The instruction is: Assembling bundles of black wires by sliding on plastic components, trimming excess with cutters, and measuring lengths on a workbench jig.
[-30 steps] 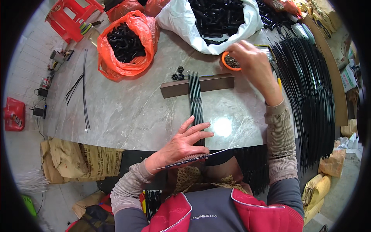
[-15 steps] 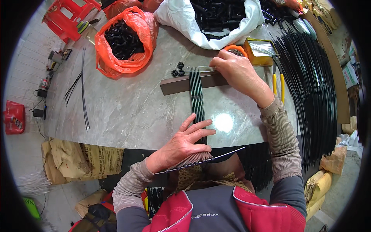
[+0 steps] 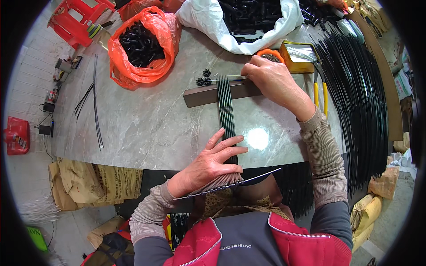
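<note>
**Right hand back at the rods**

The right hand (image 3: 271, 82) has come back from the orange cup (image 3: 270, 55) and now pinches the far ends of the black rods (image 3: 226, 106) lying across the brown bar (image 3: 222, 92). The left hand (image 3: 208, 166) lies flat, fingers spread, pressing the rods at the table's (image 3: 146, 128) near edge.

Bare tabletop (image 3: 146, 128) left of rods (image 3: 226, 106)

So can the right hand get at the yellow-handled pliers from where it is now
Probably yes. The right hand rests at the rods' far ends on the brown bar, and the yellow-handled pliers lie uncovered on the table just beyond that wrist.
</note>
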Tool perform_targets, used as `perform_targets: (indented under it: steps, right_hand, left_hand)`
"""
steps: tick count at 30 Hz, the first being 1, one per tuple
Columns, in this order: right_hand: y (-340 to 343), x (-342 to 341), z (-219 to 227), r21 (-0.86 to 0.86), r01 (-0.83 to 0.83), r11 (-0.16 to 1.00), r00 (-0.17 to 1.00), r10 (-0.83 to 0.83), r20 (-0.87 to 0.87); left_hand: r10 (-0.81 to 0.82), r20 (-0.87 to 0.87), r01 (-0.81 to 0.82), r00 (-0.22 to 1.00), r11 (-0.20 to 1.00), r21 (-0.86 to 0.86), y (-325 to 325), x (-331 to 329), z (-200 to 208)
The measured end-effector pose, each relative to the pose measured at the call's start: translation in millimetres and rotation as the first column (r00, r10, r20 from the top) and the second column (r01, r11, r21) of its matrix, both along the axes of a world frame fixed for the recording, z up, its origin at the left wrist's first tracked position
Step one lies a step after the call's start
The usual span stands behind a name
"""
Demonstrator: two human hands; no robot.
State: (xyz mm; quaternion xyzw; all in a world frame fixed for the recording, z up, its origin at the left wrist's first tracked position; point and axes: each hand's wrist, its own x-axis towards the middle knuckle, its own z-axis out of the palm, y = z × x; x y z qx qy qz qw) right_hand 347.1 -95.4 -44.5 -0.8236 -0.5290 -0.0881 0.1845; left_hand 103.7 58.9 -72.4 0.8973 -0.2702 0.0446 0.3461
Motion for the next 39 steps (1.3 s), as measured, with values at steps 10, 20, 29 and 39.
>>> perform_targets:
  steps: [10, 20, 29, 39]
  right_hand:
    - [0.8, -0.1, -1.3, 0.014, -0.012, 1.000, 1.000, 0.012, 0.006]
    - [1.3, 1.4, -3.0, 0.023, -0.022, 0.999, 1.000, 0.021, 0.023]
    - [1.4, 1.6, -4.5, 0.049, -0.032, 0.998, 0.999, 0.031, 0.014]
    - [3.0, 1.2, -8.2, 0.048, -0.031, 0.998, 0.999, 0.030, 0.035]
  left_hand:
    - [0.008, -0.003, -0.008, 1.000, 1.000, -0.014, -0.7, -0.7, 0.3]
    - [0.006, 0.002, -0.006, 1.000, 1.000, -0.012, -0.8, 0.0, 1.9]
    - [0.000, 0.008, 0.000, 1.000, 1.000, 0.005, -0.2, -0.1, -0.6]
    - [0.006, 0.016, -0.006, 1.000, 1.000, -0.010, -0.7, -0.2, -1.8]
